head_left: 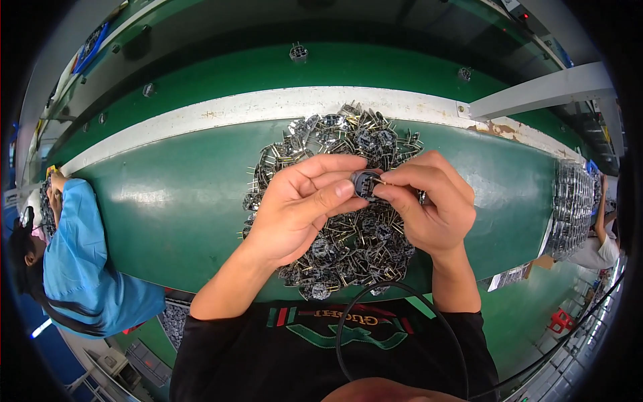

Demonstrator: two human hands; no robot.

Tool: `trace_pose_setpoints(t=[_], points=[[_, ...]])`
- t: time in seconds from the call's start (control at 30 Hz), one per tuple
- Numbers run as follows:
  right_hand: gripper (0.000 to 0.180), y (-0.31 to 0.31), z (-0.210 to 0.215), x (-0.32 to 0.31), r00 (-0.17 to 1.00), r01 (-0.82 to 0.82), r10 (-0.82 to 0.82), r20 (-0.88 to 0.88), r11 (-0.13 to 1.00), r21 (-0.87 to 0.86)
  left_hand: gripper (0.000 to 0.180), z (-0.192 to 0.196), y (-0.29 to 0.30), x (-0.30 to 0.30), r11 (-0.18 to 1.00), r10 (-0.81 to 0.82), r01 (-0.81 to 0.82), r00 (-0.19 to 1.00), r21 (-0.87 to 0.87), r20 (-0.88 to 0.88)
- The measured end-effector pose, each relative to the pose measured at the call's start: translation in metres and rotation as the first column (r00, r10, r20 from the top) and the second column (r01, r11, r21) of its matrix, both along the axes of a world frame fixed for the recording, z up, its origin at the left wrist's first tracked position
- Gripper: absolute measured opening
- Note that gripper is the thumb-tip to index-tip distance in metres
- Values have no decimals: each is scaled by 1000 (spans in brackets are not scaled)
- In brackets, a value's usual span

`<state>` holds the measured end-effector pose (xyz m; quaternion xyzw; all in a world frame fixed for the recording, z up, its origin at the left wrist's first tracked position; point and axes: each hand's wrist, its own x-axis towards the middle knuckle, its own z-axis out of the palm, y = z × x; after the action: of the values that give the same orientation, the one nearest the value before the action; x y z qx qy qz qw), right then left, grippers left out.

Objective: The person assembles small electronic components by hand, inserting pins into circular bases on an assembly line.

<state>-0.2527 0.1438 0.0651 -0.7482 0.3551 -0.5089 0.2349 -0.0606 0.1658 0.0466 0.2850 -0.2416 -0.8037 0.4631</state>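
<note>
The left hand point(295, 208) and the right hand point(432, 201) are pinching together one small dark part with thin pins point(365, 182), fingers closed narrow on it, above the pile of similar parts point(348, 248) on the green belt point(181, 201); I judge the pins could be bending, or the part slipping into the pile; further right, a flat printed sheet point(509, 276) is lying at the belt edge beside stacked parts point(571, 208).

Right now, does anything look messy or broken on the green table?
The pile of small dark parts with brass pins lies heaped and tangled, not broken. The white strip along the green table is chipped at its right end. Both hands, left hand and right hand, pinch one part.
</note>
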Motion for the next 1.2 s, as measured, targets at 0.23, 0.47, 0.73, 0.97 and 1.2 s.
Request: trace_pose_setpoints(t=[0.23,0.47,0.73,0.97,1.2], points=[[24,-1,-4,4,993,48,-64,-97,986,-162,32,1,3,-1,1000,2,-2,1000,16,-14],[19,2,-17,11,990,68,-100,-104,959,-274,33,7,6,1,1000,17,-17,997,0,69],[42,-13,-16,-26,993,4,10,-114,992,123,22,21,-38,26,935,281,-50,705,-350,651],[20,-39,-33,-71,877,208,-70,-475,946,246,27,-24,-175,99,859,509,57,19,-509,860],[20,-40,-23,-86,897,284,-46,-439,821,495,33,-31,-174,135,746,665,220,-300,-628,684]])
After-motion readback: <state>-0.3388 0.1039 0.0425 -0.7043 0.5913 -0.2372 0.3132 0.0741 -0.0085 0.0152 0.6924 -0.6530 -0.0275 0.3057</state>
